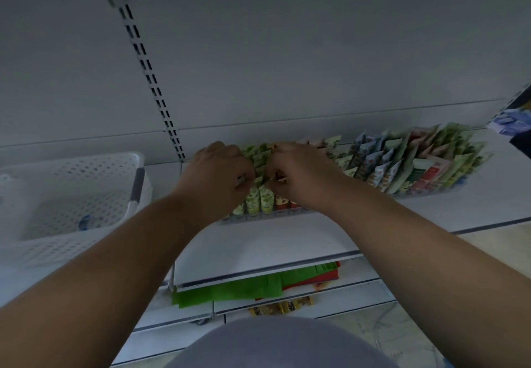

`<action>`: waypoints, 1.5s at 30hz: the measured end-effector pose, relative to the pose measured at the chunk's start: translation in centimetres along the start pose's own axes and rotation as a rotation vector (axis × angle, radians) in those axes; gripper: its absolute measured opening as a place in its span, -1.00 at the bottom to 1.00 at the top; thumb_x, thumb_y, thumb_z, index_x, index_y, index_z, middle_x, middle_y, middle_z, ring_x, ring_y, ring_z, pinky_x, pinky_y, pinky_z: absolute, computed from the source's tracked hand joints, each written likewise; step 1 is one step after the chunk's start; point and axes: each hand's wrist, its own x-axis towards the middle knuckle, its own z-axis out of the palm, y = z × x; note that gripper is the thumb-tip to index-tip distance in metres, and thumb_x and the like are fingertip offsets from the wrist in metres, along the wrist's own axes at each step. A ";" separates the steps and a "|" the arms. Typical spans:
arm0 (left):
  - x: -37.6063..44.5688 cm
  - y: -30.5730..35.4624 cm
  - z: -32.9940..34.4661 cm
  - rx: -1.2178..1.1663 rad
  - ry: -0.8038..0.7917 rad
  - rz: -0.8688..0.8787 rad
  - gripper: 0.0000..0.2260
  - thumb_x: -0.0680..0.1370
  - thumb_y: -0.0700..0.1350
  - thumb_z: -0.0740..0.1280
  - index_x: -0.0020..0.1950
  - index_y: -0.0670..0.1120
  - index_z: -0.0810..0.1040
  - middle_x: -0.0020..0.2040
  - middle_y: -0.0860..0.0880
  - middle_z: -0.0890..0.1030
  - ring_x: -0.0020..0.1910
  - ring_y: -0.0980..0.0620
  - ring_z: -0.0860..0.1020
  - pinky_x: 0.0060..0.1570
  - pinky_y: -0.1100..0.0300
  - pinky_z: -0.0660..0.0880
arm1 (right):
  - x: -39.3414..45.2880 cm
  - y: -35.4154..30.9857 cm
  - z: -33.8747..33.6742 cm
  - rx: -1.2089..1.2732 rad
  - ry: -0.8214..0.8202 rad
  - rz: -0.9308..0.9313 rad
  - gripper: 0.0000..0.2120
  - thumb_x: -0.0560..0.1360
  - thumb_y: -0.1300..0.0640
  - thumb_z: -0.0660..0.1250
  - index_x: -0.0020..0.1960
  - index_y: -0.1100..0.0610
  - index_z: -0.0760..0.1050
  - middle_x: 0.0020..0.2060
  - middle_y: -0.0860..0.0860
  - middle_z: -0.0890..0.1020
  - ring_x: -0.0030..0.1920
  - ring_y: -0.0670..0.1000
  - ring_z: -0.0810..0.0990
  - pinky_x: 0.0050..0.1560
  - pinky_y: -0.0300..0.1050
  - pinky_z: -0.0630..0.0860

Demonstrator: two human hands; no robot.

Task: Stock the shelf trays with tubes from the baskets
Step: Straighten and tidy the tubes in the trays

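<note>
On the white shelf [287,241], a white basket [71,195] stands at the left of the clear tray [267,217], and over this tray the left hand [218,175] and right hand [301,175] pinch the green tubes [260,163] standing in it.

This is a shop aisle. White metal shelving [287,241] hangs from a slotted upright [149,74] on a plain back panel, clear display trays [416,194] hold rows of printed tubes [373,163], and a white perforated stock basket [71,195] sits on the shelf.
</note>
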 end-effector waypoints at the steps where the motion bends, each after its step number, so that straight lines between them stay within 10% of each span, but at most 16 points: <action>1: 0.1 0.0 0.0 0.005 0.004 0.006 -0.94 0.42 -0.11 0.39 -0.15 -0.01 0.65 -0.19 0.02 0.57 -0.17 -0.06 0.47 -0.16 0.19 0.29 | 0.0 0.0 0.1 -0.003 0.000 0.007 -0.88 0.40 0.01 0.39 -0.14 0.05 0.58 -0.16 0.07 0.53 -0.15 0.16 0.56 -0.19 0.03 0.50; 14: -2.3 -1.6 -1.3 -0.019 -0.002 -0.068 -0.78 0.43 0.06 0.33 -0.03 -0.01 0.62 -0.10 -0.01 0.56 -0.09 -0.09 0.50 -0.02 0.01 0.47 | -0.3 -1.0 0.5 0.030 0.067 0.020 -0.77 0.42 -0.01 0.43 -0.03 0.11 0.56 -0.14 0.03 0.53 -0.14 0.05 0.51 -0.27 -0.13 0.28; 22: -2.3 -2.1 -1.1 -0.036 0.023 -0.029 -0.88 0.42 -0.17 0.46 -0.06 -0.04 0.65 -0.12 -0.04 0.58 -0.13 -0.12 0.51 -0.08 0.00 0.50 | 0.3 -2.5 0.6 0.040 0.073 0.008 -0.76 0.46 -0.02 0.41 0.02 0.12 0.57 -0.15 0.00 0.47 -0.11 0.08 0.51 -0.25 -0.14 0.19; 45: -3.0 -3.4 -1.7 -0.123 0.049 -0.102 -0.88 0.51 -0.11 0.37 0.02 0.05 0.62 -0.15 0.14 0.56 -0.18 0.16 0.36 -0.19 0.28 0.33 | 2.0 -3.8 0.7 0.096 0.110 0.001 -0.87 0.45 0.08 0.38 -0.06 0.12 0.61 -0.17 0.03 0.53 -0.18 0.06 0.53 -0.23 -0.09 0.43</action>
